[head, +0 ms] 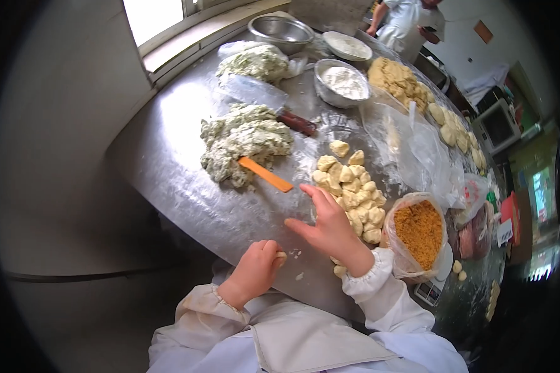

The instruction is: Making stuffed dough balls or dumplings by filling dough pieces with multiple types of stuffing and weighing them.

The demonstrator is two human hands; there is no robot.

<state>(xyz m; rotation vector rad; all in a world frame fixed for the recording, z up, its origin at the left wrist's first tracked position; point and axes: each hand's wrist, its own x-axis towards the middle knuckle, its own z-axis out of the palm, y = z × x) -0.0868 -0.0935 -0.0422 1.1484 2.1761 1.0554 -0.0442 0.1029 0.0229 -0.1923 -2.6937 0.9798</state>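
Observation:
My left hand [255,270] is curled near the table's front edge around a small piece of pale dough [281,255], most of which the fingers hide. My right hand [332,227] hangs over the steel table [196,214] with thumb and fingers spread and nothing in it. Just beyond its fingertips, apart from them, lies the flat orange handle [267,174] of a tool. That tool's other end is buried in a mound of pale, green-flecked filling [245,140]. Many small yellowish dough pieces [354,196] are clustered to the right of this hand.
A plastic-lined container [394,265] of orange crumbly filling [419,231] stands by a scale [430,291]. Behind are a flour bowl [329,95], a steel bowl [280,39], bagged filling [256,63], a large dough mass [396,81] and plastic bags [415,144]. A person [403,28] stands beyond.

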